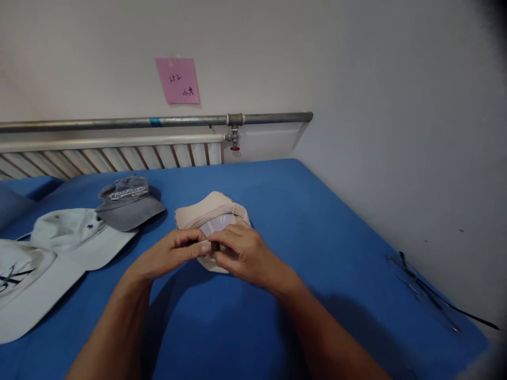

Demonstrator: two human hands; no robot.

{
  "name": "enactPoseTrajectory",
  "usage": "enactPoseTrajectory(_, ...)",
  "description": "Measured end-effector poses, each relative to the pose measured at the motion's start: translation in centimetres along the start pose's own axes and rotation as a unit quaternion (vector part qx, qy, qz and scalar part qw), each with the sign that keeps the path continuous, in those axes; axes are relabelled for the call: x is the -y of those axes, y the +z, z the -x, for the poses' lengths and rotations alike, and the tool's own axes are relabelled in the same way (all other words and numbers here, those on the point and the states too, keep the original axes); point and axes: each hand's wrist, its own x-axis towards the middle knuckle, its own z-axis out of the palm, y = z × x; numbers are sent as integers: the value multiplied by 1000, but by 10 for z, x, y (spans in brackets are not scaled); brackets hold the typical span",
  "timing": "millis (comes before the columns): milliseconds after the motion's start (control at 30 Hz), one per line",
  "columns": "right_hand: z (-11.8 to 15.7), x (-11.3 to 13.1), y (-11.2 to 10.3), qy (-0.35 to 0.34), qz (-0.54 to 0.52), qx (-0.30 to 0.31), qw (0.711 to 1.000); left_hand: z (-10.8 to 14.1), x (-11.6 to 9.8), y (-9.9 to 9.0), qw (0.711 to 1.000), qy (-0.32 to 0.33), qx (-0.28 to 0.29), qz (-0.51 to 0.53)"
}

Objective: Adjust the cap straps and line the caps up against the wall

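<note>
A pale beige baseball cap [209,208] lies upside down on the blue surface, its brim pointing away from me and its lilac-tinted inside facing up. My left hand [174,253] pinches the cap's near edge between thumb and fingers. Close against it, my right hand [243,253] is closed on the same edge. A small dark brown piece [215,246] shows between the two hands, by my right fingertips; I cannot tell whether it is a strap end or a buckle. Both hands cover much of the cap's near side.
To the left lie a grey cap [130,208], a white cap [85,240] and another white cap [35,290] with dark letters, overlapping. Glasses [422,290] rest at the right near the wall. Behind the blue surface [285,195] are a radiator [111,158] and a pipe [190,121].
</note>
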Motion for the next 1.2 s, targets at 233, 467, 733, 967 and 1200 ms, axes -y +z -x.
enactPoseTrajectory(233,0,0,3,-16,-27,-13,999,1,1,-3,1000,-7,-18,21)
enactPoseTrajectory(467,2,-5,-6,119,-155,-12,981,1,2,-4,998,-11,-18,53)
enactPoseTrajectory(733,-1,1,-3,241,-286,-4,927,3,0,-3,998,-17,51,-22)
enactPoseTrajectory(967,-1,-2,-9,260,-278,87,921,1,-1,2,998,-7,36,-58)
enactPoseTrajectory(1200,-2,-4,-9,280,-309,123,901,0,1,4,994,-5,20,-110)
